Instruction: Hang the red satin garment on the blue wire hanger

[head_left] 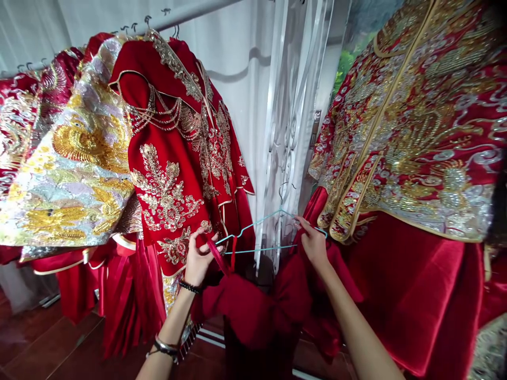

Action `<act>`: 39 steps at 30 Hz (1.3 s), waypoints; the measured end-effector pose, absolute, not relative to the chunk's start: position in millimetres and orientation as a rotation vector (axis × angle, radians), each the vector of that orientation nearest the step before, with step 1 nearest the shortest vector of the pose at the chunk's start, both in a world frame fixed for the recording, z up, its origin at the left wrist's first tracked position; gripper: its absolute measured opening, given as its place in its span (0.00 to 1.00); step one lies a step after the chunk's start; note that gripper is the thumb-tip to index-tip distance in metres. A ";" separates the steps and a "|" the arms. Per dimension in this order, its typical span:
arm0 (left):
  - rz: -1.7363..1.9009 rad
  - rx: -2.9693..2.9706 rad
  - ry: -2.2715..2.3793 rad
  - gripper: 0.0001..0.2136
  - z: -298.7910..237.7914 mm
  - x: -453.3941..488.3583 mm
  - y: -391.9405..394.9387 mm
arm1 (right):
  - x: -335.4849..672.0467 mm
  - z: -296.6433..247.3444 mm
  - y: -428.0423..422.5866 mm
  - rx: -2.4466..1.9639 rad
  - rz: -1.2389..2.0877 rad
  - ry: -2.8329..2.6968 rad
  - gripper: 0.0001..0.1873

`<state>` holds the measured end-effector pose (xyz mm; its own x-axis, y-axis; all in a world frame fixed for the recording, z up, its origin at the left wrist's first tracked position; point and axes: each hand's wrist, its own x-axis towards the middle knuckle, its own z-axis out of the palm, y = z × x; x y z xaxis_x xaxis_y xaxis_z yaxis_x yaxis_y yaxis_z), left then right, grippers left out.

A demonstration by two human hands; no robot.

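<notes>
A thin light-blue wire hanger (261, 248) is stretched between my two hands, its hook (281, 191) pointing up. At its left end, my left hand (199, 257) is closed on a red strap (218, 256) beside the wire. A second red strap (233, 253) loops over the hanger. My right hand (312, 241) is closed around the hanger's right arm, fingertips near the wire. Below the hanger droops a dark red garment (257, 309), its lower part in shadow. Whether its right strap is on the wire is hidden behind my right hand.
A white rail (190, 16) at the left carries several embroidered garments, the nearest a red jacket (170, 158) with gold beading. Close on the right hangs a gold-and-silver embroidered jacket (415, 132) over a red satin skirt (404, 285). White metal scrollwork (283, 105) stands behind.
</notes>
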<state>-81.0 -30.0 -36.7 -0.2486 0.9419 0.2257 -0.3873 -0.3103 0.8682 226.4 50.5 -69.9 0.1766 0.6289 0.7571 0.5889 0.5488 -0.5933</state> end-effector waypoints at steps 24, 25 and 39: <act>0.820 2.057 1.450 0.16 36.9 -57.2 27.8 | 210.3 -71.6 36.5 -1.162 -0.059 -1.483 0.37; 0.874 2.018 1.424 0.17 36.6 -56.2 28.5 | 209.3 -71.8 36.0 -1.171 -0.065 -1.482 0.37; 0.817 3.352 0.770 0.38 1.7 60.3 19.8 | 200.3 -67.1 26.0 -1.278 -0.123 -1.489 0.34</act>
